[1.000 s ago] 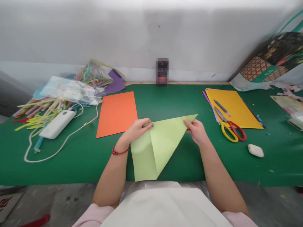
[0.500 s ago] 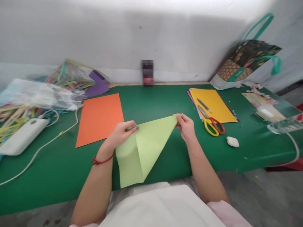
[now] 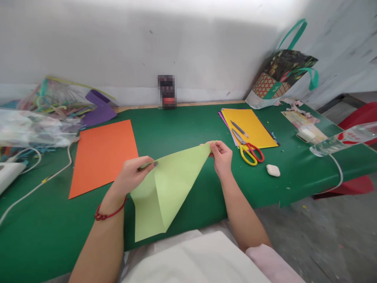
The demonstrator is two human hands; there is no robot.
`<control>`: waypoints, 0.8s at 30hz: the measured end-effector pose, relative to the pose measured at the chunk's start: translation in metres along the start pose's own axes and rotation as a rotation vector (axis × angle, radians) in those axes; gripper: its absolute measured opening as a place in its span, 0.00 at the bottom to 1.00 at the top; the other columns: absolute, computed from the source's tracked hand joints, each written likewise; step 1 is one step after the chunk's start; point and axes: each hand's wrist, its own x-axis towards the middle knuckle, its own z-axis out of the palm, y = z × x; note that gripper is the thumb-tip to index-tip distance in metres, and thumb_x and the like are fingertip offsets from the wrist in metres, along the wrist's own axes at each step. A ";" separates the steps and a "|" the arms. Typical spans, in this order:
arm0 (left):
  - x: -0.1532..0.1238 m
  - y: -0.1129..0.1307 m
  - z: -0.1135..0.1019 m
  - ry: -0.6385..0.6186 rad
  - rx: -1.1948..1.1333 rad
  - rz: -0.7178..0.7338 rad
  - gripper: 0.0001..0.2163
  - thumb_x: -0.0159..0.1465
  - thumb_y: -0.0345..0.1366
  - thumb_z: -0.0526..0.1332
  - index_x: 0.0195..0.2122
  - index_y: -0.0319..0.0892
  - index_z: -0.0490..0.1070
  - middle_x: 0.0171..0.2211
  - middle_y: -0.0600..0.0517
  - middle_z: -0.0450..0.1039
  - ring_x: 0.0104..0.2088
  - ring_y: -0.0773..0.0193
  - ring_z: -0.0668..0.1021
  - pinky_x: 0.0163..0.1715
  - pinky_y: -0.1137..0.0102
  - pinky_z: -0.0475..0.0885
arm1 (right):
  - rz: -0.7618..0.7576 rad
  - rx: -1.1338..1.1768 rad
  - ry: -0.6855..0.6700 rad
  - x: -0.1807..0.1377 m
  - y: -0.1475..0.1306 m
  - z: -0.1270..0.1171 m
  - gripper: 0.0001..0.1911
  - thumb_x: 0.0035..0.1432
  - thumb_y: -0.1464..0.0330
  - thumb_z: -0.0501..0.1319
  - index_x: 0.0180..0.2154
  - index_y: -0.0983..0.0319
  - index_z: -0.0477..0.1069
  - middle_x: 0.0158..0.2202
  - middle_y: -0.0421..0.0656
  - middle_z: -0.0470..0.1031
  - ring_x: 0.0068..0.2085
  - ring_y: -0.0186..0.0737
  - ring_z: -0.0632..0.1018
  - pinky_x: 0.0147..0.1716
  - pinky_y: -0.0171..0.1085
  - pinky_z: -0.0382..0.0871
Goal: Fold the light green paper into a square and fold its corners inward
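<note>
A light green sheet of paper [image 3: 178,179] is folded over on a diagonal, its single-layer part hanging toward me at the lower left. My left hand [image 3: 132,173], with a red cord bracelet at the wrist, pinches its upper left edge between thumb and fingers. At the pointed upper right corner, my right hand [image 3: 220,155] grips the paper in a closed pinch. An orange sheet [image 3: 104,153] lies flat beside my left hand. Scissors [image 3: 247,149] with yellow and red handles rest partly on a stack of coloured paper [image 3: 256,125], right of my right hand.
On the green table [image 3: 182,122] a grey pen [image 3: 239,129] lies on the stack, with a white case [image 3: 273,170] nearby. A plastic bottle [image 3: 344,137] lies far right below a bag [image 3: 273,78]. Plastic bags [image 3: 38,125] and a white cable [image 3: 55,177] occupy the left.
The whole view has shifted, so the table's things appear further left. Both hands still hold the green paper, whose fold looks nearly the same.
</note>
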 end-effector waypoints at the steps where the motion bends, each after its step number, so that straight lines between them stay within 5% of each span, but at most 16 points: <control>1: 0.000 0.000 0.000 -0.002 0.002 0.002 0.12 0.62 0.42 0.53 0.25 0.44 0.66 0.17 0.58 0.59 0.17 0.71 0.59 0.16 0.75 0.56 | -0.008 -0.005 0.002 0.000 0.000 0.000 0.19 0.43 0.50 0.66 0.27 0.59 0.73 0.23 0.39 0.77 0.27 0.40 0.79 0.23 0.37 0.74; 10: -0.001 -0.001 -0.002 0.009 -0.006 0.025 0.11 0.61 0.41 0.54 0.25 0.43 0.67 0.18 0.56 0.64 0.18 0.71 0.62 0.17 0.75 0.58 | -0.103 -0.055 -0.020 -0.004 -0.001 -0.001 0.17 0.50 0.51 0.63 0.29 0.58 0.74 0.25 0.40 0.79 0.29 0.41 0.80 0.26 0.39 0.76; 24: -0.002 0.003 -0.004 -0.006 0.000 -0.004 0.11 0.61 0.42 0.54 0.25 0.44 0.67 0.18 0.56 0.64 0.18 0.70 0.62 0.17 0.75 0.59 | -0.054 -0.045 -0.063 -0.007 -0.003 -0.002 0.19 0.54 0.50 0.59 0.30 0.58 0.73 0.28 0.43 0.78 0.35 0.45 0.80 0.29 0.40 0.75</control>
